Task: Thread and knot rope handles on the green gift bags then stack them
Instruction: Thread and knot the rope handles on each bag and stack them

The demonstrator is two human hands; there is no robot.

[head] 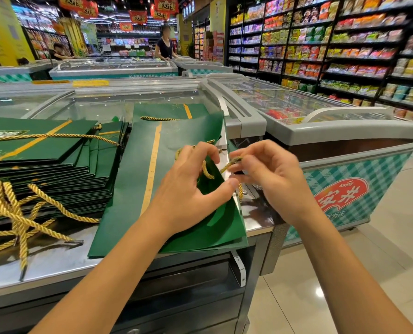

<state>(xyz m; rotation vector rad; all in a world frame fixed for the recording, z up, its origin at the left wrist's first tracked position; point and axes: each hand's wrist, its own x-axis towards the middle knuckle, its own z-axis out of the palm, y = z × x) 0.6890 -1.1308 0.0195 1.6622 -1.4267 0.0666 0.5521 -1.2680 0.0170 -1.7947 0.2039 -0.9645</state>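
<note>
- Head view: working on the green gift bag [152, 189], flat on the steel counter [56, 268] just right of the bag stack [44, 165], mouth edge facing right.
- Pinching the gold rope [207, 173] end in right hand [270, 179] fingertips, just right of that edge, aimed leftward at it.
- Gripping the edge with left hand [191, 189], thumb pressed down, fingers curled beside the rope.

left hand [191, 186]: bare, slim fingers [200, 150], short trimmed thumbnail [233, 182] | right hand [273, 179]: bare, fingers equally slim | left forearm [118, 268]: bare along its whole visible length, slender, smooth | right forearm [340, 268]: bare likewise, slender, any sleeve out of view
</note>
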